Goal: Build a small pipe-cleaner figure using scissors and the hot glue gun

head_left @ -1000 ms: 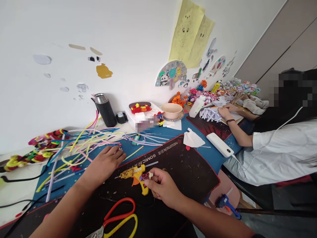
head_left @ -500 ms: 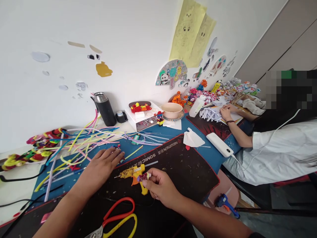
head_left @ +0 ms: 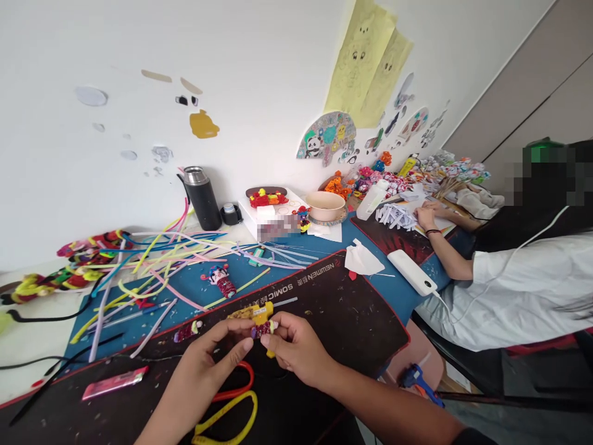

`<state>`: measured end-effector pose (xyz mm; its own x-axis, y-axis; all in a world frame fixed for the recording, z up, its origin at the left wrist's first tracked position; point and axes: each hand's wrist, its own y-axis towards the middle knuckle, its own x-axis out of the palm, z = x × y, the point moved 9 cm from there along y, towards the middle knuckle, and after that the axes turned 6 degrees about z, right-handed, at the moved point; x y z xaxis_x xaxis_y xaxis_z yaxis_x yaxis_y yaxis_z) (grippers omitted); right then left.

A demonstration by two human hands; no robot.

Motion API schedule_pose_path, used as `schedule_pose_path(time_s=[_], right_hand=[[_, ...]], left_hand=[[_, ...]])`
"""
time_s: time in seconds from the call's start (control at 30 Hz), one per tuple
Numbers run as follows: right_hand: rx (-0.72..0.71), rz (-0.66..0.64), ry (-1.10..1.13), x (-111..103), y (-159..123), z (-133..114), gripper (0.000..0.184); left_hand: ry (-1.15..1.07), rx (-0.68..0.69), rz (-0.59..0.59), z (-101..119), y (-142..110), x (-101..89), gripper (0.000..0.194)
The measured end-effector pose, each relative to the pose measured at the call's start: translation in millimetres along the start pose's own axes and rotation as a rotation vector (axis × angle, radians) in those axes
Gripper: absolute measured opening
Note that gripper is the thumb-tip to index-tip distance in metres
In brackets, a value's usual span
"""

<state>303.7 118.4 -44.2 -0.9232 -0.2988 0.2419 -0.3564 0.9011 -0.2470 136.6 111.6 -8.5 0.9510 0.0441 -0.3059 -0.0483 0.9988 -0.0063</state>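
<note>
Right hand [head_left: 303, 355] grip pinching small maroon fuzzy piece [head_left: 265, 330]; left hand [head_left: 204, 358] grip narrow at its purple end [head_left: 254, 332], hold unclear.

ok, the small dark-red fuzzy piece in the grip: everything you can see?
The dark-red fuzzy piece is small and stubby, purple at its left end, pale yellowish at its right; it looks like wound pipe cleaner. It lies roughly sideways, partly overlapping the yellow glue gun in view. The right grip pinches its right part; the left grip meets the purple end, whether grasping is unclear. Fingers hide some of it.
</note>
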Motion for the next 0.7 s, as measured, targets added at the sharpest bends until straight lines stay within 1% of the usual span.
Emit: schedule_pose_path(time_s=[0.07, 0.23, 0.33, 0.43, 0.5, 0.6, 0.7], right_hand=[[-0.008, 0.000, 0.000, 1, 0, 2, 0.058], [-0.010, -0.019, 0.001, 8, -1, 6, 0.055], [-0.016, -0.025, 0.003, 10, -1, 4, 0.053], [-0.016, -0.028, -0.044, 13, -3, 2, 0.052], [-0.020, -0.053, -0.105, 16, -5, -1, 0.050], [-0.060, -0.069, -0.186, 17, -8, -9, 0.046], [-0.119, 0.014, -0.242, 2, -5, -19, 0.041]], left_hand=[[-0.032, -0.028, -0.009, -1, -2, 0.7, 0.038], [-0.115, -0.030, -0.009, 0, -6, 9.3, 0.034], [-0.138, -0.040, 0.011, -5, -8, 12.5, 0.034], [-0.172, -0.061, 0.018, -13, -10, 12.3, 0.036], [-0.207, -0.094, 0.022, -18, -11, 9.4, 0.038], [-0.256, -0.152, 0.068, -23, -10, -2.0, 0.041], [-0.314, -0.205, 0.108, -27, -8, -13.7, 0.043]])
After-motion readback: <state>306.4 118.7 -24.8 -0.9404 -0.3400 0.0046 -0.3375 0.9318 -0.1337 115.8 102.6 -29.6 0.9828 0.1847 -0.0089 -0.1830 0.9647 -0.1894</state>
